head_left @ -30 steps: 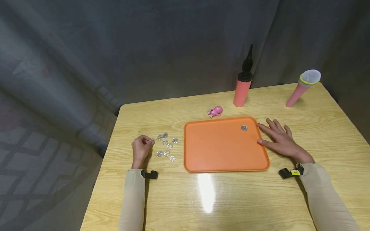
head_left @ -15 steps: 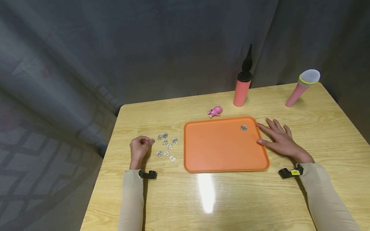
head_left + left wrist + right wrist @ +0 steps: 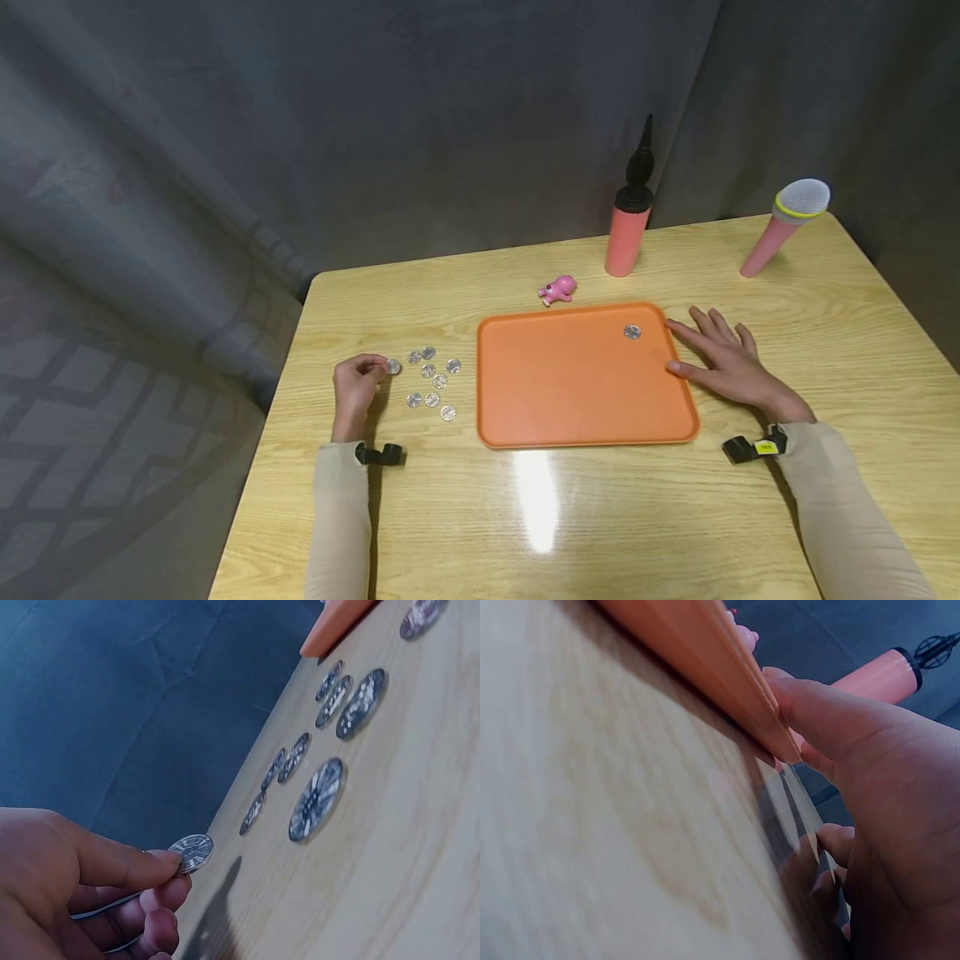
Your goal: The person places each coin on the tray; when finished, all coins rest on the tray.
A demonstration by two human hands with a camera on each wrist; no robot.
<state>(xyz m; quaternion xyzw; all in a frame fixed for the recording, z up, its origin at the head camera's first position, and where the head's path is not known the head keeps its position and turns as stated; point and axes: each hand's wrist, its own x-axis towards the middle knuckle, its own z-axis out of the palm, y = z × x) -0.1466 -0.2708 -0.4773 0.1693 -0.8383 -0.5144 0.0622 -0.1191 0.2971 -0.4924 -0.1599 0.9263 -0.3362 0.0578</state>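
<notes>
My left hand [image 3: 354,385] pinches a silver coin [image 3: 193,853] between thumb and forefinger, with its other fingers curled beneath. In the left wrist view the coin is held off the wood, and a shadow falls below the hand. Just right of it, several more silver coins [image 3: 318,799] lie flat on the table. My right hand [image 3: 726,363] is spread at the right side of an orange tray [image 3: 577,392], its thumb and forefinger touching the rim. One coin [image 3: 632,332] lies inside the tray, near the far right corner.
Behind the tray lies a small pink figurine [image 3: 558,290]. A pink hand pump [image 3: 627,237] with a black nozzle stands further back. A pink toy microphone [image 3: 780,232] is upright at the back right of the wooden table [image 3: 615,525]. A dark curtain [image 3: 465,133] hangs behind.
My left hand has shifted slightly left, and the pinched coin's face now shows more plainly. My right hand and the tray have stayed in place.
</notes>
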